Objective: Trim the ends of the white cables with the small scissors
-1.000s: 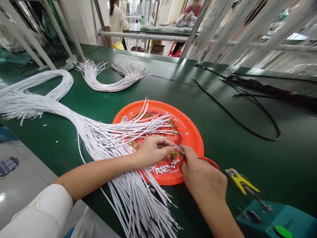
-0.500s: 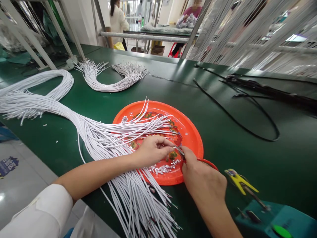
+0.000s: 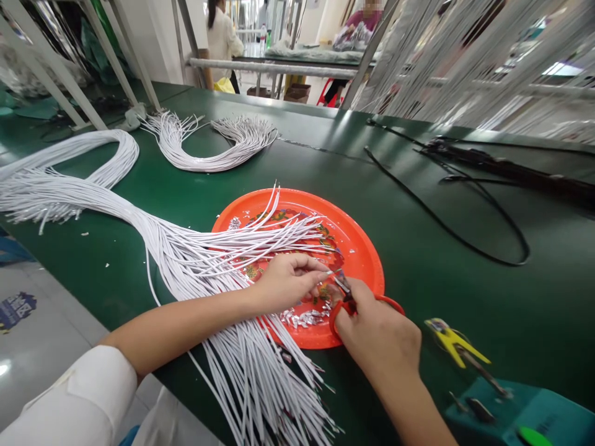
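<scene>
My left hand (image 3: 290, 282) pinches the end of a white cable over the red plastic tray (image 3: 367, 260); a short tip sticks out past the fingertips. My right hand (image 3: 379, 325) is closed around red-handled scissors (image 3: 343, 286), whose blades lie close beside that tip. Under my left forearm spreads a large bundle of white cables (image 3: 186, 260), some ends lying over the tray and others fanned toward me. Bits of silvery foil (image 3: 304, 317) lie in the tray, partly hidden by my hands.
A second curved bundle of white cables (image 3: 199, 162) lies farther back on the green table (image 3: 441, 279). Black cables (image 3: 493, 229) stretch across the right side. A teal device (image 3: 525, 402) with a yellow clip (image 3: 450, 341) stands at the near right. Other people are in the background.
My right hand and the scissors have shifted slightly down and left, and the blades have moved off the cable end. My left hand stays almost in place.
</scene>
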`<action>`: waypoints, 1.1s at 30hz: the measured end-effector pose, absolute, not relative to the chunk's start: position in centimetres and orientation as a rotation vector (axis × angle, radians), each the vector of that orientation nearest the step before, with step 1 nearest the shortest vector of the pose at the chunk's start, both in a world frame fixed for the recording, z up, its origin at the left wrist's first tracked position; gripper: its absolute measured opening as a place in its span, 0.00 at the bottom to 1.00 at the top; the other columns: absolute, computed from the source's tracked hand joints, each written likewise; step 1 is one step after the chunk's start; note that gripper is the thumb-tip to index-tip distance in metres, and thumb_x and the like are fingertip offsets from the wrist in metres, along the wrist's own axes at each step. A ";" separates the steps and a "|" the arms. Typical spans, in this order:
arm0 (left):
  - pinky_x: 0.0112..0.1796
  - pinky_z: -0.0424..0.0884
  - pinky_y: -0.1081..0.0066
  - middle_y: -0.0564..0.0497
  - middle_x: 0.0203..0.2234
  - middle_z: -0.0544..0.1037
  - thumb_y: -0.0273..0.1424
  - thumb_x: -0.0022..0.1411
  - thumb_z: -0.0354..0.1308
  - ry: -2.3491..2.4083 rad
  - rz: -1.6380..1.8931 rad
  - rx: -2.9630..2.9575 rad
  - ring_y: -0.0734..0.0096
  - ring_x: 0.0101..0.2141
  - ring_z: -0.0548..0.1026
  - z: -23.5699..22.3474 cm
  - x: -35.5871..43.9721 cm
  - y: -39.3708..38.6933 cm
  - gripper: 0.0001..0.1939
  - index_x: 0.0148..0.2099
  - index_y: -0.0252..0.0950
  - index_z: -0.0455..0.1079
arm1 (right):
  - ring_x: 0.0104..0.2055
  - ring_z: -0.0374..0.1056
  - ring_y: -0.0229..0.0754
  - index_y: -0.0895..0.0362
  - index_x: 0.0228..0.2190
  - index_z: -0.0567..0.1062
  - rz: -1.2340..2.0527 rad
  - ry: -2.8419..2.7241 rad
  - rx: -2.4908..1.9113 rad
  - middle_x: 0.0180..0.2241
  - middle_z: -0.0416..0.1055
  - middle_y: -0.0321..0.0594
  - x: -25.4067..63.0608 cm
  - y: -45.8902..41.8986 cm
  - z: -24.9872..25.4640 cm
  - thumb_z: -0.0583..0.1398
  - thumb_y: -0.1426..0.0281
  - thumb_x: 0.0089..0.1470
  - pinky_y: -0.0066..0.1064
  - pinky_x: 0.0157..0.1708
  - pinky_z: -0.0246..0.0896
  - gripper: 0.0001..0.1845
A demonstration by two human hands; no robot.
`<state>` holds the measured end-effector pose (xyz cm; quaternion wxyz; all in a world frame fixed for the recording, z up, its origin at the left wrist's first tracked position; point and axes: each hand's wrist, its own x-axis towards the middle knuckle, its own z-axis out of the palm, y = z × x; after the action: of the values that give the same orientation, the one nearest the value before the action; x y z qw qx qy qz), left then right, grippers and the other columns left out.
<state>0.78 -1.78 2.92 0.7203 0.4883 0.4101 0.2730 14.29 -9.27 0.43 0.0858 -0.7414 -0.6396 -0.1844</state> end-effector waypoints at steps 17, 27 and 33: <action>0.22 0.64 0.80 0.53 0.18 0.71 0.23 0.54 0.53 0.859 0.579 1.140 0.83 0.18 0.67 2.5 0.6 -1.9 0.05 0.34 0.29 0.70 | 0.13 0.51 0.32 0.58 0.38 0.74 -0.758 -2.061 -2.187 0.10 0.58 0.33 14.0 -9.6 1.4 0.55 0.74 0.49 0.24 0.17 0.33 0.14; 0.24 0.65 0.76 0.54 0.18 0.70 0.28 0.55 0.54 0.852 0.661 1.244 0.81 0.18 0.66 1.9 0.6 -1.9 0.07 0.36 0.30 0.69 | 0.15 0.59 0.35 0.57 0.41 0.74 -0.381 -1.899 -2.161 0.13 0.65 0.35 14.3 -9.5 0.5 0.56 0.71 0.50 0.25 0.17 0.42 0.15; 0.31 0.66 0.74 0.49 0.27 0.74 0.29 0.55 0.54 0.916 0.811 1.678 0.74 0.28 0.71 2.4 0.4 -2.1 0.07 0.34 0.32 0.72 | 0.26 0.70 0.39 0.56 0.38 0.70 0.416 -1.231 -1.748 0.27 0.73 0.39 14.1 -9.0 1.0 0.59 0.62 0.48 0.28 0.27 0.63 0.16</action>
<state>0.35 -2.12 2.38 0.5075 0.6962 0.3801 0.3366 14.06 -9.00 0.95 0.4634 -0.7112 -0.5007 0.1694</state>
